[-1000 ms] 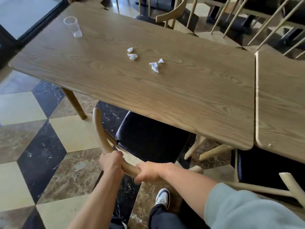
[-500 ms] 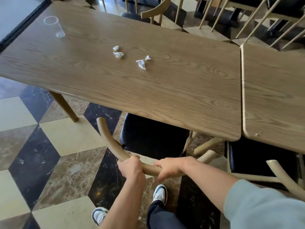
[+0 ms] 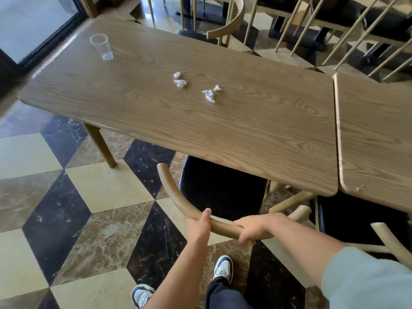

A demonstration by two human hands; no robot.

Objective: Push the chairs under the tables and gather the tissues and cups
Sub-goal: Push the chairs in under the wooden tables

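Both hands hold the curved wooden backrest of a chair with a black seat, most of it tucked under the long wooden table. My left hand wraps the rail from the left, and my right hand grips it beside it. On the tabletop lie several crumpled white tissues: two small ones and two more to their right. A clear plastic cup stands upright at the table's far left.
A second table abuts on the right, with another black-seated chair partly under it. One more chair sits at the far side. Slanted wooden railing bars rise at the back right. The floor is checkered marble, with a glass door far left.
The chair has slid further under the table with both hands on its backrest. My feet have stepped forward and the view has shifted.
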